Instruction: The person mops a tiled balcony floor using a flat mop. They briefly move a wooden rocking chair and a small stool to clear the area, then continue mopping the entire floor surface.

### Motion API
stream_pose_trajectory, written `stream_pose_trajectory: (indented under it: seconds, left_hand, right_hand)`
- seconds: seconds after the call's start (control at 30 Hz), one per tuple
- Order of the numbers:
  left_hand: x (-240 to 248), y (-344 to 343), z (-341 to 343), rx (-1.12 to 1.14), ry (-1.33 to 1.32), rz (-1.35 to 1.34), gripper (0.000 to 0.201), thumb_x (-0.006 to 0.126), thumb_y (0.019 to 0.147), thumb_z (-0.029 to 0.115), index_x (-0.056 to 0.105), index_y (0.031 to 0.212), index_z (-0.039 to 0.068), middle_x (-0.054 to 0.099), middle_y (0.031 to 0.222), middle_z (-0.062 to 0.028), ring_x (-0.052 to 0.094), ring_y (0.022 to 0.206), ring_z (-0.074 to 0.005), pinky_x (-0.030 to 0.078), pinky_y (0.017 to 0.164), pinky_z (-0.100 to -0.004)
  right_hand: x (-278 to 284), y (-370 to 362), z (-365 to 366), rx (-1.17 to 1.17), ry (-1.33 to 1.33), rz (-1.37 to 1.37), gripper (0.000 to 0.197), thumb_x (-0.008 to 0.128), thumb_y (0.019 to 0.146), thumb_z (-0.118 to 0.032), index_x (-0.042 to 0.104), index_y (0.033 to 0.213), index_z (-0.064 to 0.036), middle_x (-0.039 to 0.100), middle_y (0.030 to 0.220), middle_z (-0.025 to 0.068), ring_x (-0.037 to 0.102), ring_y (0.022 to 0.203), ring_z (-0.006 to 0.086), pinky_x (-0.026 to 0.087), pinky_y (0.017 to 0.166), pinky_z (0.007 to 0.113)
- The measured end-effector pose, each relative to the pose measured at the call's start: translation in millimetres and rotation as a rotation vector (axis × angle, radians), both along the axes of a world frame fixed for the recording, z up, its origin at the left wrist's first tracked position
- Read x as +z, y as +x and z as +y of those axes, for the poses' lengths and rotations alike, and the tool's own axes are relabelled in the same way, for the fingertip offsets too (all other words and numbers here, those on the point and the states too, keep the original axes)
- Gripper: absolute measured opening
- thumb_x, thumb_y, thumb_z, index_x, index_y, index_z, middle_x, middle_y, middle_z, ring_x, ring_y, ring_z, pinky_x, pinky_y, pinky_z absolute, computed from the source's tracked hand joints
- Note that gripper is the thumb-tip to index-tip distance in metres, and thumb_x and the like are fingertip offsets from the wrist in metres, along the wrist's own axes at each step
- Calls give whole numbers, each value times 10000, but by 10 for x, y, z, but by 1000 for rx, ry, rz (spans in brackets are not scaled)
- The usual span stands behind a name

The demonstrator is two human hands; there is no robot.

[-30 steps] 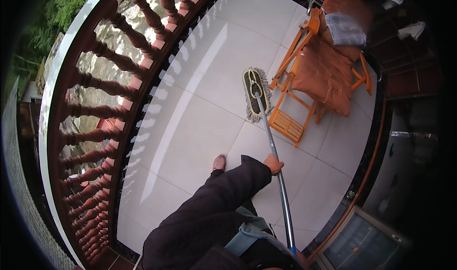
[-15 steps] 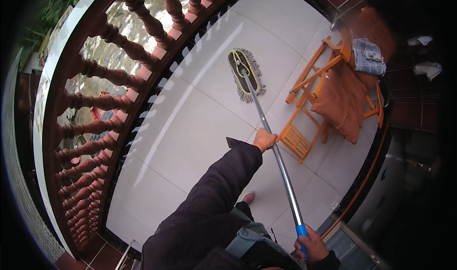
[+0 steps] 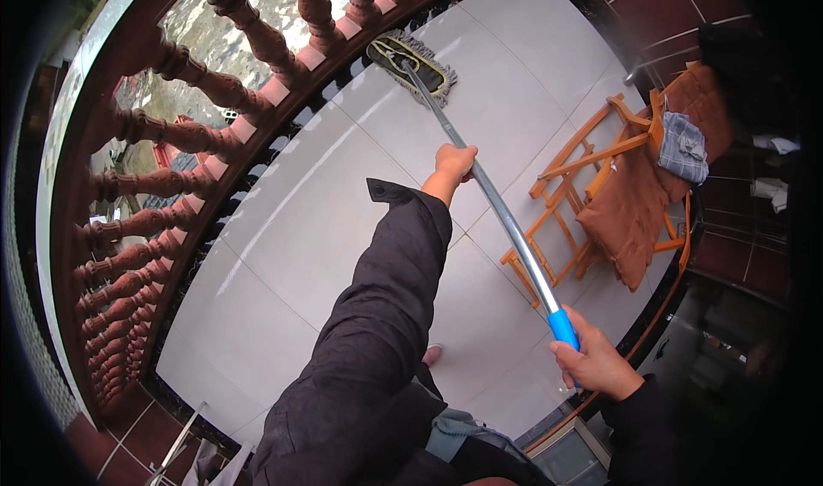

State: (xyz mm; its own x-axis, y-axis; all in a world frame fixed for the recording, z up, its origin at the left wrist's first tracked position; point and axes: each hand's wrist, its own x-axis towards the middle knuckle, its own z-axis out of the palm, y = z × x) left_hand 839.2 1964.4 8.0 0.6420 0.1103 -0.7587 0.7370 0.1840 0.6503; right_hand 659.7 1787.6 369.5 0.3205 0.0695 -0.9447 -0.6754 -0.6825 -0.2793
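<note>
The pale tiled floor [image 3: 334,229] is spreading out below me, and the red railing [image 3: 184,135] is curving along its left side, its fat posts closing off that edge. Over on the right, a wooden folding chair [image 3: 630,229] with a rust-brown cushion is taking up floor space, its slatted end poking out behind the mop pole (I can't tell whether the two are touching). The mop [image 3: 510,225] is slanting across the middle, and its fringed head [image 3: 413,66] is lying by the foot of the railing, one end meeting the dark border, well apart from the chair. The left hand [image 3: 453,162] is wrapping round the metal pole partway up; the right hand [image 3: 597,362] is closing round the blue grip [image 3: 563,332]. A checked cloth [image 3: 683,147] is draping over the chair, and a pinkish shoe [image 3: 432,355] is peeping out beside the dark left sleeve [image 3: 377,289].
</note>
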Motion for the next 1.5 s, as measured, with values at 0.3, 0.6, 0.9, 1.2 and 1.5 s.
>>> stream_pose_trajectory:
  seconds: [0.3, 0.6, 0.9, 1.2, 1.5]
  left_hand:
    - [179, -429, 152, 63, -202, -27, 241, 651, 802, 209, 579, 761, -17, 594, 635, -111, 574, 477, -202, 483, 435, -332]
    - [342, -945, 410, 242, -286, -14, 242, 638, 803, 194, 558, 693, -6, 573, 583, -94, 545, 420, -174, 472, 402, -300]
    - [410, -1558, 773, 410, -397, -6, 249, 635, 846, 260, 532, 788, 41, 551, 605, -65, 520, 430, -176, 465, 412, -302]
    - [344, -2297, 922, 452, -735, 170, 201, 574, 911, 273, 546, 939, 76, 651, 967, -168, 661, 782, -271, 564, 693, -386]
    - [578, -2849, 52, 305, -981, 475, 162, 505, 943, 220, 521, 987, 65, 664, 1089, -206, 683, 924, -334, 587, 816, -423]
  right_hand:
    - [536, 151, 22, 167, -151, 126, 695, 583, 947, -117, 217, 1533, -39, 503, 741, 46, 538, 508, 110, 470, 491, 261]
    - [901, 231, 294, 409, -227, 166, 672, 597, 944, -157, 257, 1517, -67, 570, 762, 80, 573, 529, 135, 494, 534, 283]
    - [1042, 332, 394, 903, -214, -27, 649, 620, 917, -209, 315, 1472, -66, 655, 801, 225, 671, 708, 380, 533, 685, 451]
    - [1214, 379, 469, 1361, -354, -308, 635, 696, 848, -154, 441, 1424, -75, 647, 717, 156, 652, 633, 330, 524, 609, 411]
    - [1522, -461, -369, 1298, -564, -514, 520, 735, 778, -85, 625, 1283, -144, 596, 683, 103, 586, 561, 272, 459, 546, 385]
